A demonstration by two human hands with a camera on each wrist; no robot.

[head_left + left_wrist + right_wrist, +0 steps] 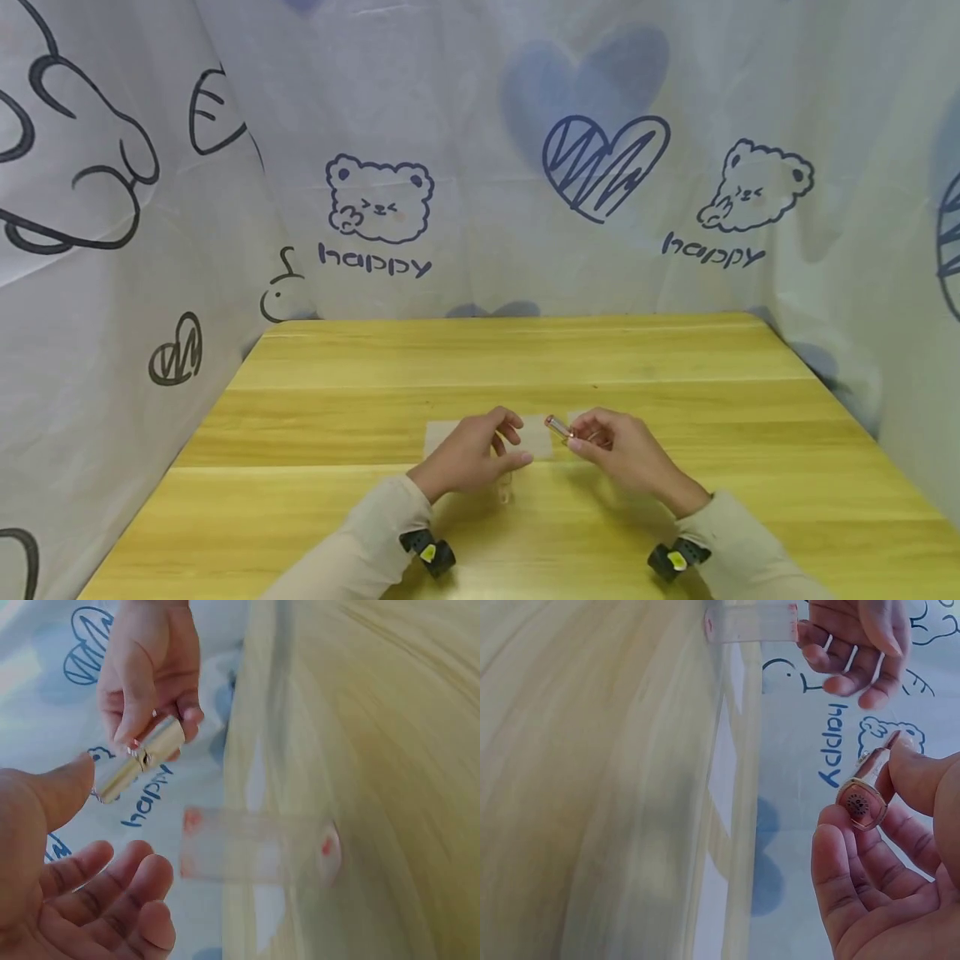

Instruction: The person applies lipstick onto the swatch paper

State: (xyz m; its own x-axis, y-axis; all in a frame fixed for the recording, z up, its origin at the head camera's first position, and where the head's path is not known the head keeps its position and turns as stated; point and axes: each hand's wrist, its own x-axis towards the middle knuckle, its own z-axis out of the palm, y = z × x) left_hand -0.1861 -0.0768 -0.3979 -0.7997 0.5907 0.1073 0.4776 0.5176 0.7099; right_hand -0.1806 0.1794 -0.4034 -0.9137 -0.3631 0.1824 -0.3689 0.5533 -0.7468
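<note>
- A small metallic tube (558, 428) was held above the counter (480, 358), between the two hands and nearer the right.
- The tube was pinched between the thumb and fingers of the right hand (615, 442), with one end left free and slanted toward the other hand.
- Nothing was held by the left hand (474, 450); its fingers were loosely bent and parted, and a gap was left between it and the tube.
- A clear container (232, 846), marked with red at its ends, was seen near the left hand; it was crossed by no finger in the left wrist view.
- Pale sheets (438, 437) were laid flat on the counter, beyond the hands.
- By its look, the tube was judged light and stiff, with a polished skin that could be slippery under dry fingertips.
- A joint was shown partway along it, so a twist or pull there might be given way to; whether the halves were locked could not be told.
- The safest hold was judged to be across the smooth barrel, lightly, with the printed end face and its gold-coloured rim spared from pressure.
</note>
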